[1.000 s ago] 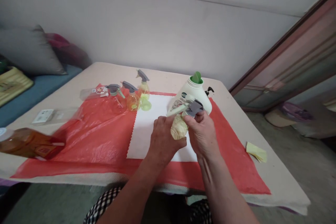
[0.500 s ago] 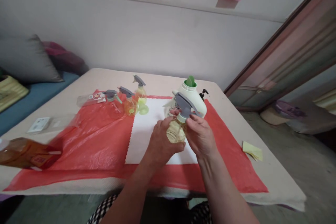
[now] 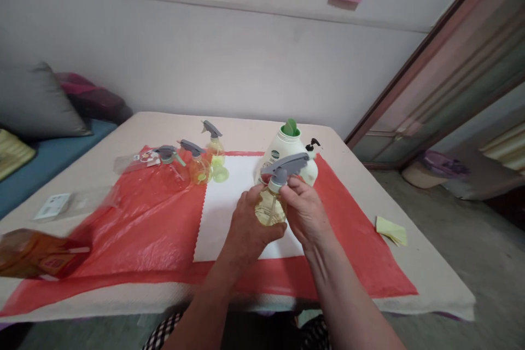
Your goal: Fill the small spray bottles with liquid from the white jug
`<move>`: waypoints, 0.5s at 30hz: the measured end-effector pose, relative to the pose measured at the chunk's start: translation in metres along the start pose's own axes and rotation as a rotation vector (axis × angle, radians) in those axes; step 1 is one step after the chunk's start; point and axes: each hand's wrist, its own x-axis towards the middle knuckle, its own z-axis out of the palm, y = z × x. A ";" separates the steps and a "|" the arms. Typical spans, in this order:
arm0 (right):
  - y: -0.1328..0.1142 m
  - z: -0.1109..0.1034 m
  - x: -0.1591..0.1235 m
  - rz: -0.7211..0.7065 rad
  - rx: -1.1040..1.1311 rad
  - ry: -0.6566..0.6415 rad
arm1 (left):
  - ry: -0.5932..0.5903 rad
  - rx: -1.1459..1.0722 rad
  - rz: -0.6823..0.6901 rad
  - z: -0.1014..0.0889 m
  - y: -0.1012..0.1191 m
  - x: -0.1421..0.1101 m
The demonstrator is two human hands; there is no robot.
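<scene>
A small clear spray bottle of yellowish liquid stands over the white cloth. My left hand is wrapped round its body. My right hand pinches the collar under its grey trigger head, which sits upright on the neck. Just behind stands a large white jug with a green funnel in its mouth.
Three more small spray bottles stand at the back left of the red plastic sheet. An orange-brown bottle lies at the left table edge. Yellow sticky notes lie at the right. A sofa with cushions is at the left.
The grey trigger head went from tilted above the bottle to seated upright on its neck and has turned round. Both hands stayed on the bottle.
</scene>
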 end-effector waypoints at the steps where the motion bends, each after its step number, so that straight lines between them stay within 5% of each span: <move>1: 0.003 0.003 0.000 -0.023 0.001 0.056 | 0.007 -0.009 -0.003 0.001 0.000 0.000; 4: 0.005 0.008 -0.001 -0.048 -0.029 0.085 | 0.015 -0.034 0.012 0.001 0.001 0.002; 7: -0.003 -0.004 -0.001 0.004 -0.035 -0.110 | -0.055 -0.157 0.006 -0.003 0.003 0.002; 10: -0.012 -0.023 0.002 0.045 0.054 -0.256 | -0.271 -0.421 -0.020 -0.010 0.003 0.001; 15: -0.014 -0.033 0.001 0.061 0.167 -0.250 | -0.633 -0.672 -0.042 -0.010 0.000 -0.003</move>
